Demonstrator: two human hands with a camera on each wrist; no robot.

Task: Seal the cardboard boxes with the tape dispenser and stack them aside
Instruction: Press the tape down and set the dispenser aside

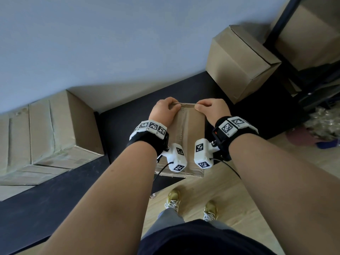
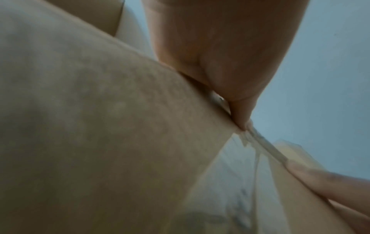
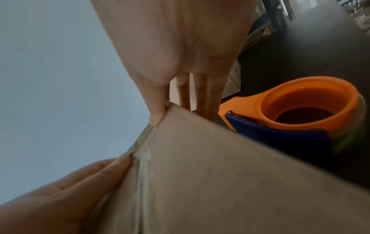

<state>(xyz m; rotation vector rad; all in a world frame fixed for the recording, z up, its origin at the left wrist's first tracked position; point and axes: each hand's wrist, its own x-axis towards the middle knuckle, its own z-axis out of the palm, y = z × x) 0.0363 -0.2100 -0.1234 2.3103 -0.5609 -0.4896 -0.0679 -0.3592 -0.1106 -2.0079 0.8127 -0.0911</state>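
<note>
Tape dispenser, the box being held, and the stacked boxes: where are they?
Tape dispenser [image 3: 290, 114]: right wrist view, orange body.
Box being held [image 1: 191, 126]: head view, top face.
Stacked boxes [image 1: 55, 129]: head view, the upper box's top face.

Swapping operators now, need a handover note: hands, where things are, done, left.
Left hand and right hand both press on the far top edge of the small brown cardboard box on the black table, thumbs on clear tape along its centre seam.
Orange and blue tape dispenser lies on the table right of the box, not held.
Done: top seam taped.
Left: finish pressing the tape end, then stack the box aside.
</note>
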